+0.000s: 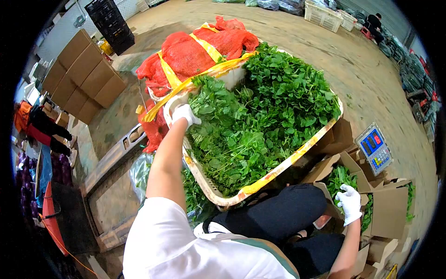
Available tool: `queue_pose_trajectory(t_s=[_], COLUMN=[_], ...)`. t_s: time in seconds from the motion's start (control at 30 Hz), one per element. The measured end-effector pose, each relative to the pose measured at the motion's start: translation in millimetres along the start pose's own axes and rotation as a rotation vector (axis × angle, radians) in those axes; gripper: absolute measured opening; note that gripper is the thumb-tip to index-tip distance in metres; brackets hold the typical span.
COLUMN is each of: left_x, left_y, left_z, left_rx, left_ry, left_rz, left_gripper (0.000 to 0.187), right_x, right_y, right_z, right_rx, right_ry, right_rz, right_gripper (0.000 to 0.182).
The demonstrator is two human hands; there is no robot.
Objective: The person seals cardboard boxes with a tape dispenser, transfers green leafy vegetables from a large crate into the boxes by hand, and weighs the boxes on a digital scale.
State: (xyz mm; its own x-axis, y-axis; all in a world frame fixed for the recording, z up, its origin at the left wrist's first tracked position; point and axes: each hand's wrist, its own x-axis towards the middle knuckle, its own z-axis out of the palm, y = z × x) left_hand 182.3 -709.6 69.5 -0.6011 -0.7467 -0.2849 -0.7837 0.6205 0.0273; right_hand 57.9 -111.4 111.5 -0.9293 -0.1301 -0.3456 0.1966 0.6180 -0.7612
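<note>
A large white crate [219, 201], its rim partly covered with yellow tape, is full of leafy greens [283, 93]. My left hand [186, 115], in a white glove, is at the crate's left edge beside the greens, its fingers closed; what lies in them is hidden. On the right, my right hand [349, 203], also gloved in white, is over an open cardboard box [325, 167] that holds more greens [341, 180]. Its fingers are curled but apart, with nothing seen between them.
Red mesh sacks [200, 53] lie behind the crate. A digital scale [374, 148] stands right, beside another carton [389, 211]. Stacked cartons [83, 76], black crates [109, 23] and a pallet jack [109, 162] are left. One person [372, 27] sits far right; another [39, 125] is left.
</note>
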Motion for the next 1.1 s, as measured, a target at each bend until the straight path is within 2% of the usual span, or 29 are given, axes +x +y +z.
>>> queue_pose_trajectory(t_s=[0.03, 0.07, 0.13, 0.27, 0.37, 0.4, 0.43, 0.5, 0.53, 0.57, 0.63, 0.67, 0.77, 0.83, 0.87, 0.9, 0.93, 0.97, 1.03, 1.07, 1.1], left_x=[-12.6, -27.6, -24.7, -18.3, -38.7, -33.2, -27.7, -21.3, -34.9, -50.7, -85.0, -71.3, -68.7, -126.6, -133.7, -137.6, -141.3, -145.6, -159.1, -177.6, -200.5], left_y=[3.6, 9.1, -3.1, -27.5, -26.1, -29.4, -31.0, -30.5, -23.0, -13.9, 7.7, -2.9, -14.5, 17.1, 28.5, 30.5, 32.4, 45.0, 65.8, 73.6, 90.3], left_z=[-14.5, -29.2, -17.2, -13.6, -21.4, -17.0, -12.2, -6.4, -14.0, -20.7, -36.3, -15.1, 40.9, 22.9, 25.3, 40.2, 55.0, 59.4, 53.2, 42.9, 6.8], left_rx=[0.001, -0.021, -0.008, -0.194, -0.676, -0.771, -0.771, -1.406, -1.391, -1.39, -1.7, -1.79, -2.181, -2.314, -2.349, -2.244, -2.131, -2.285, -2.217, -2.224, -2.03], left_ry=[-0.001, 0.075, 0.472, 0.464, 0.457, 0.458, 0.458, 0.209, 0.238, 0.237, -0.039, -0.202, -0.312, -0.369, -0.337, -0.413, -0.454, -0.546, -0.66, -0.691, -0.698], left_rz=[0.001, -0.017, 0.069, 0.209, 0.225, 0.337, 0.336, 0.257, 0.267, 0.271, -0.093, -0.09, -0.13, -0.109, -0.317, -0.076, 0.163, 0.004, 0.098, 0.073, -0.155], left_gripper=[0.085, 0.076, 0.06, 0.063, 0.057, 0.05, 0.05, 0.044, 0.036, 0.036, 0.031, 0.029, 0.03, 0.032, 0.033, 0.034, 0.035, 0.035, 0.039, 0.043, 0.043], right_x=[-0.8, -1.3, -1.0, 2.1, 7.2, 8.8, 9.0, 8.4, 7.8, 5.7, -0.3, -3.1, -17.8, -23.8, -26.3, -28.3, -31.2, -32.7, -27.2, -26.9, -29.7], right_y=[-2.4, -4.2, -7.6, -10.6, -7.8, -6.9, -6.5, -9.6, -12.0, -15.9, -28.0, -34.4, -71.3, -91.5, -100.3, -108.5, -117.4, -124.3, -130.8, -137.6, -146.7], right_z=[1.6, 3.2, 5.8, 10.7, 12.3, 13.6, 14.1, 15.6, 17.4, 19.5, 26.3, 32.5, 62.1, 91.7, 109.8, 128.1, 143.2, 156.4, 182.8, 182.3, 179.4], right_rx=[-0.013, -0.012, -0.018, -0.012, -0.05, -0.035, -0.02, -0.006, 0.009, 0.012, 0.108, 0.167, 0.27, 0.33, 0.304, 0.279, 0.262, 0.243, 0.39, 0.516, 0.643], right_ry=[-0.008, -0.008, -0.039, -0.063, -0.09, -0.089, -0.087, -0.096, -0.104, -0.101, -0.124, -0.124, -0.258, -0.388, -0.445, -0.499, -0.56, -0.618, -0.691, -0.755, -0.819], right_rz=[0.007, 0.009, -0.008, 0.005, 0.003, 0.002, 0.002, 0.0, -0.001, -0.001, -0.017, -0.045, -0.166, -0.213, -0.263, -0.312, -0.27, -0.227, -0.303, -0.302, -0.303], right_gripper=[0.043, 0.043, 0.043, 0.043, 0.044, 0.044, 0.044, 0.044, 0.043, 0.043, 0.043, 0.04, 0.036, 0.037, 0.04, 0.044, 0.051, 0.059, 0.073, 0.075, 0.077])
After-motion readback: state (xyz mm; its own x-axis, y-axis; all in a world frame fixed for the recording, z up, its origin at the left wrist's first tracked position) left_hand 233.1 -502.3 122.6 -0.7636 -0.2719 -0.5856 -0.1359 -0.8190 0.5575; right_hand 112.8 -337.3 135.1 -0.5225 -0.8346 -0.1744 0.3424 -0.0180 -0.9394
